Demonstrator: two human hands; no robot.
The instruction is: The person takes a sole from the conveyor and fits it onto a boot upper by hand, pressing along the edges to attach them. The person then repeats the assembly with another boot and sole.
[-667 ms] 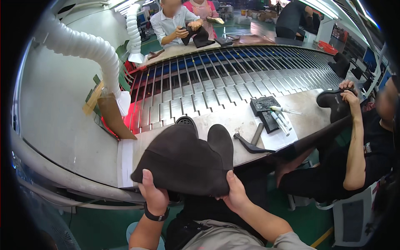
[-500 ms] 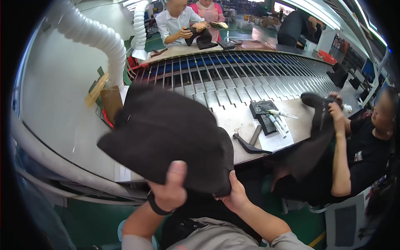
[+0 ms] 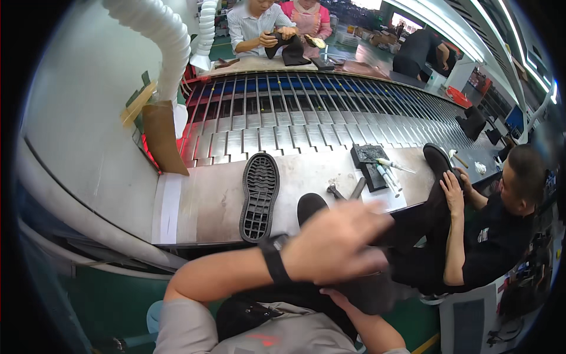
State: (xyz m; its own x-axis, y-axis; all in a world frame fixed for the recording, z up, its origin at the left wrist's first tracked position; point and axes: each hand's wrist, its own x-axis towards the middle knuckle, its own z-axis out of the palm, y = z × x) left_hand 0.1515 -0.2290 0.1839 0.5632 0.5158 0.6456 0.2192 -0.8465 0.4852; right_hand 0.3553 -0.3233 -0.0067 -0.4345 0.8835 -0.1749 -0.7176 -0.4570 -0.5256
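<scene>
A dark boot [image 3: 311,206] lies across my lap, its rounded toe at the table's front edge and its shaft off to the right. My left hand [image 3: 333,245], with a black band at the wrist, reaches over the middle of it. Motion smears those fingers, so their grip does not show. Below, my right hand [image 3: 337,298] holds the boot's shaft from underneath, most of its fingers hidden. On the table left of the boot rests a black rubber shoe sole [image 3: 260,197], tread side up.
A dark tool [image 3: 335,192], a black block [image 3: 369,156] and white pens [image 3: 389,177] lie beyond the boot. Metal conveyor slats [image 3: 259,138] run behind. At right a co-worker [image 3: 489,230] handles another boot [image 3: 437,162]. A white hose [image 3: 171,53] hangs at left.
The boot, held up in front of me earlier, has come down and right onto my lap, uncovering the sole. My left hand has swung right across it; my right hand has moved lower.
</scene>
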